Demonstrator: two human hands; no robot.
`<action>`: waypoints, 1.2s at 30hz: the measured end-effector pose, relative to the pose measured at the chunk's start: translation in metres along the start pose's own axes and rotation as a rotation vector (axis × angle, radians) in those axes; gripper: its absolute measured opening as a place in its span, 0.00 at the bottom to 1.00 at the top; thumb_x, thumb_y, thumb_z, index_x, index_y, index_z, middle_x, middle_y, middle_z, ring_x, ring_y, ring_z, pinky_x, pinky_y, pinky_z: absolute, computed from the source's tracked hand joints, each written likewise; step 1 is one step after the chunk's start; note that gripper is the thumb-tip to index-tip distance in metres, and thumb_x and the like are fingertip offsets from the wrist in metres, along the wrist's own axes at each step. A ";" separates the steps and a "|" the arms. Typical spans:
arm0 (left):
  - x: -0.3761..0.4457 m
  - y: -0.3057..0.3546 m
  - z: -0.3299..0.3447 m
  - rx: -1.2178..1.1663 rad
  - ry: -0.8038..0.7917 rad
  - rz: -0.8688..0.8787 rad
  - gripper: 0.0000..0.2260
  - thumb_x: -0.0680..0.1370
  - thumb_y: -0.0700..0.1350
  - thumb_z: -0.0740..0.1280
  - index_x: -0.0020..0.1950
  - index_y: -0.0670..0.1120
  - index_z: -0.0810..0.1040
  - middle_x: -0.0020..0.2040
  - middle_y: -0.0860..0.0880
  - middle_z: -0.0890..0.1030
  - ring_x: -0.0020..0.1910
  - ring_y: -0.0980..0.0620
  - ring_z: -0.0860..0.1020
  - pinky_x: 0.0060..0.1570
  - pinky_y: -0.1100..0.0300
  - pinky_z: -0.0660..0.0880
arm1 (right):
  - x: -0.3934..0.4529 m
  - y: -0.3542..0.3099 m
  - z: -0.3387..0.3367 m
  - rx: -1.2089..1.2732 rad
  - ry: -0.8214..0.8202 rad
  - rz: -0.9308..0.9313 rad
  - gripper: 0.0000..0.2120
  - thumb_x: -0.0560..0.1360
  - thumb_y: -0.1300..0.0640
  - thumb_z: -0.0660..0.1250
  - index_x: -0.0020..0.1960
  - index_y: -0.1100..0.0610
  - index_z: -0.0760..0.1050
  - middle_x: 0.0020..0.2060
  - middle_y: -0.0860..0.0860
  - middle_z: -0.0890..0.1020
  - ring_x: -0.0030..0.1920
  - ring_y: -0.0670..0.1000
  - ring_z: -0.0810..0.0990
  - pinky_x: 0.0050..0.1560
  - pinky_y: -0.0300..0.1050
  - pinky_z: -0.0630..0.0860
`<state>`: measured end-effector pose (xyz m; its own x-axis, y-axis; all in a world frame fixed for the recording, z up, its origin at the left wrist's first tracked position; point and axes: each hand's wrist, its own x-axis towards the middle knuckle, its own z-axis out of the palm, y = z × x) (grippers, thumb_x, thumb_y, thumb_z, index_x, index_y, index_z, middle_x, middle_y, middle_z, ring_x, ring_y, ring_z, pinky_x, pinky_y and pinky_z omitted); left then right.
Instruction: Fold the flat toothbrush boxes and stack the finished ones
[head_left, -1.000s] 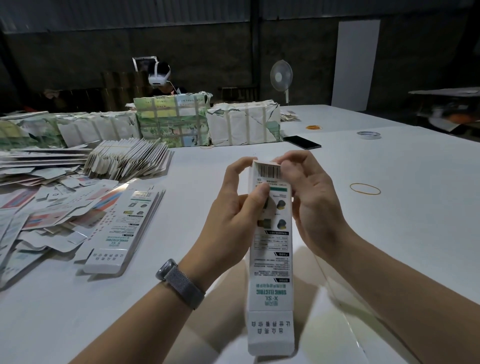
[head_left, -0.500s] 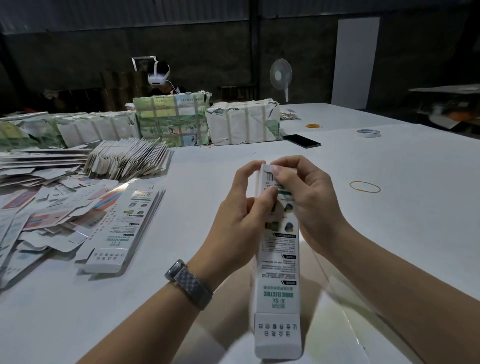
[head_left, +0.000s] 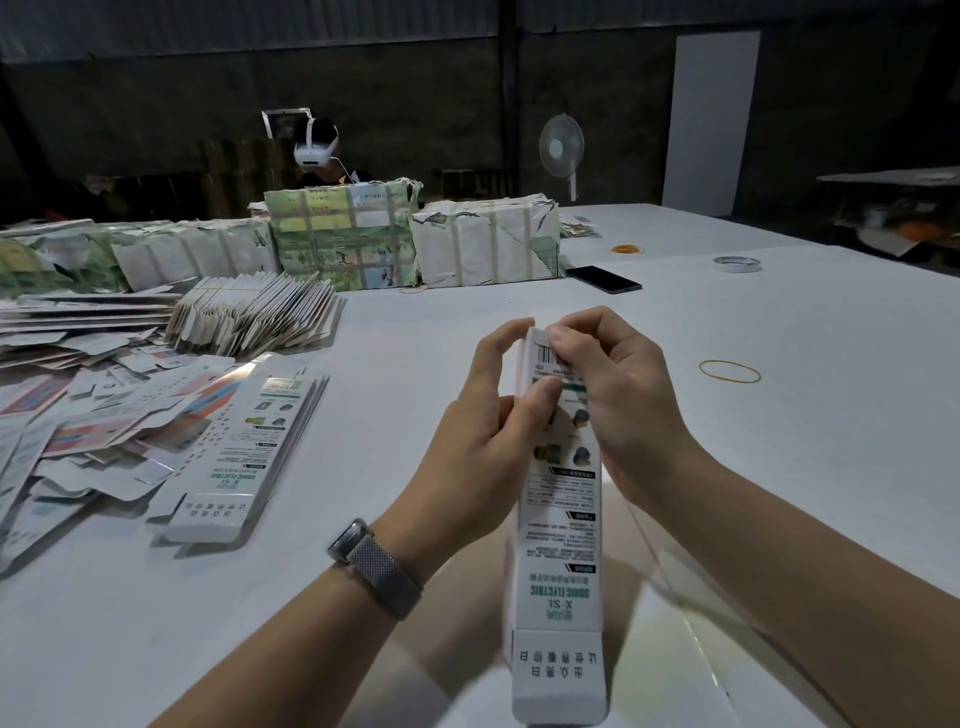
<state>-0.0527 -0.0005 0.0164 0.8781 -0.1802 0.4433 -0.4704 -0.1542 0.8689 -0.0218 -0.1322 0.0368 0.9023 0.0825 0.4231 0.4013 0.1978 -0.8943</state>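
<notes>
A long white toothbrush box (head_left: 561, 545) with green print stands almost upright above the table in front of me. My left hand (head_left: 483, 431) grips its upper part, thumb on the printed face and fingers round the left side. My right hand (head_left: 613, 395) curls over the top end and presses the barcode flap down with its fingertips. A small stack of flat boxes (head_left: 244, 457) lies to the left on the white table (head_left: 779, 467). Further left spreads a loose heap of flat blanks (head_left: 78, 431).
A fanned bundle of blanks (head_left: 254, 317) and wrapped packs (head_left: 483, 244) stand at the back. A phone (head_left: 602, 279), a tape roll (head_left: 736, 264) and a rubber band (head_left: 729, 371) lie to the right. A person with a headset (head_left: 316, 150) sits behind the packs.
The top flap went from standing up to folded down under my right fingers. The box shifted slightly right and lower with both hands.
</notes>
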 end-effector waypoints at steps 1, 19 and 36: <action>0.000 0.000 0.000 -0.001 -0.005 0.000 0.22 0.73 0.64 0.61 0.67 0.70 0.62 0.45 0.45 0.86 0.43 0.45 0.86 0.46 0.38 0.83 | 0.000 0.000 0.000 0.000 0.003 0.000 0.10 0.81 0.58 0.65 0.41 0.52 0.77 0.39 0.55 0.78 0.35 0.49 0.79 0.35 0.42 0.78; 0.003 -0.004 -0.003 0.003 -0.022 0.016 0.17 0.79 0.57 0.62 0.66 0.69 0.64 0.41 0.44 0.85 0.41 0.46 0.85 0.40 0.48 0.83 | 0.002 -0.004 -0.005 -0.043 -0.027 -0.107 0.07 0.79 0.65 0.67 0.43 0.57 0.78 0.36 0.50 0.80 0.37 0.49 0.80 0.39 0.44 0.79; 0.003 -0.002 -0.003 -0.064 -0.035 0.007 0.25 0.76 0.61 0.63 0.72 0.71 0.62 0.49 0.42 0.86 0.46 0.41 0.86 0.48 0.35 0.81 | 0.003 -0.003 -0.001 -0.036 0.020 -0.090 0.11 0.80 0.61 0.66 0.41 0.51 0.78 0.37 0.49 0.80 0.39 0.50 0.79 0.40 0.46 0.79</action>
<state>-0.0492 0.0021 0.0164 0.8706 -0.2146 0.4426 -0.4690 -0.0907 0.8785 -0.0200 -0.1335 0.0410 0.8654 0.0460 0.4990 0.4858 0.1680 -0.8578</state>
